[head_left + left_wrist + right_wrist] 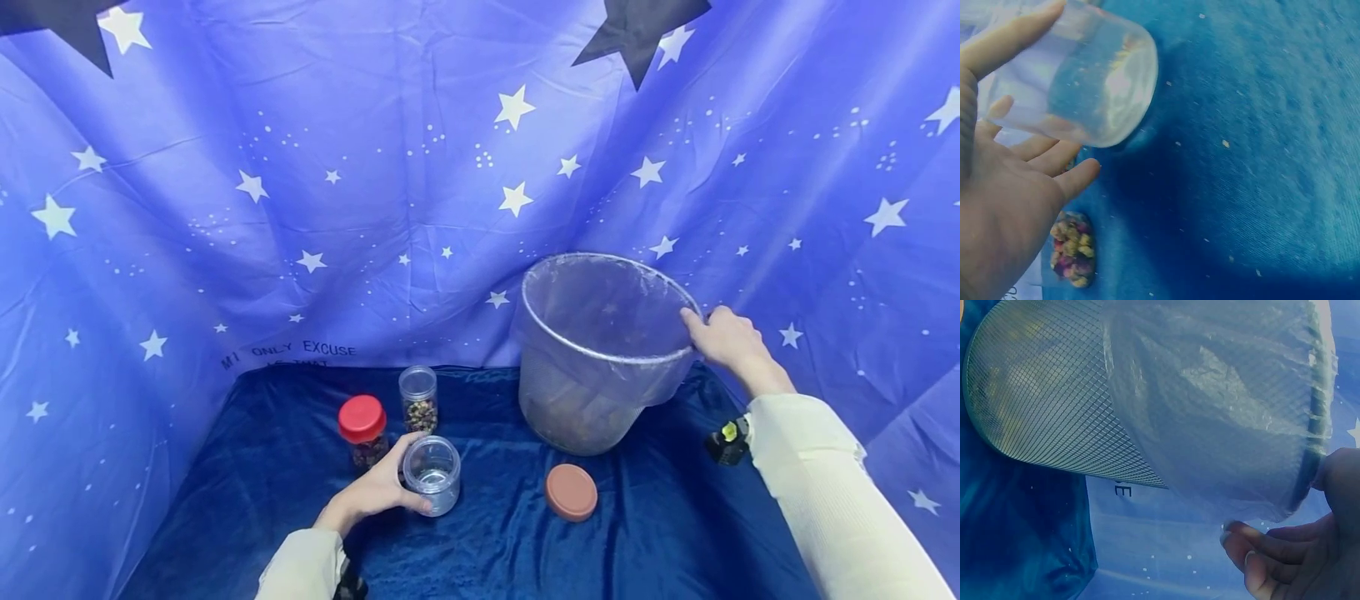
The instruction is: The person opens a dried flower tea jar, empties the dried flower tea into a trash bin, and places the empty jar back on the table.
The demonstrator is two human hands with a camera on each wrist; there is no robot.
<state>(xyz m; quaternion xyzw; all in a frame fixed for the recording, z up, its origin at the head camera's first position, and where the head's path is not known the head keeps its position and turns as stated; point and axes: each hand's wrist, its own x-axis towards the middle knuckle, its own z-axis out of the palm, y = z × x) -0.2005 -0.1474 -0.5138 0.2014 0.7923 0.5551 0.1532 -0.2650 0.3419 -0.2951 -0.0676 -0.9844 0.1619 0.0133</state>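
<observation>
A clear, lidless plastic jar (432,477) stands in the grasp of my left hand (371,490), thumb and fingers round its sides. In the left wrist view the see-through jar (1107,81) shows some small yellowish bits near its base. My right hand (735,346) grips the rim of a mesh wastebasket (577,408) lined with a clear plastic bag. The basket leans a little, and the bag (1204,406) folds down over its outside in the right wrist view. Something yellowish shows faintly through the mesh near its bottom.
Beside my left hand stand a red-lidded jar (362,423) and a clear jar of dried flower buds (420,408). A round pinkish-brown lid (572,492) lies before the basket. Dark blue cloth (495,542) covers the table; a starry curtain (420,208) hangs behind.
</observation>
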